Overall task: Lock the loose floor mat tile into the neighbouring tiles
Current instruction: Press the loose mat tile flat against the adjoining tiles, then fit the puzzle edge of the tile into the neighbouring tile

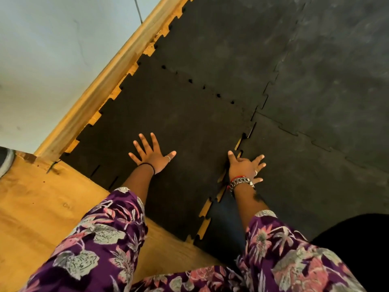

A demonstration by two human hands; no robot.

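Note:
The loose black floor mat tile (189,131) lies on the wooden floor beside the wall, its toothed edges showing. My left hand (150,153) rests flat on it with fingers spread. My right hand (245,167) lies flat with fingers spread across the seam between the loose tile and the neighbouring tile to the right (305,186). Along that right seam yellow floor shows through a gap (207,216) that narrows toward the far corner. The far seam (210,89) to the neighbouring tile beyond (221,39) sits closed with small holes.
A wooden skirting board (101,89) and pale wall (52,49) run along the left. Bare wooden floor (42,207) lies near me on the left. More black tiles (336,70) cover the floor at right. Purple floral sleeves fill the bottom.

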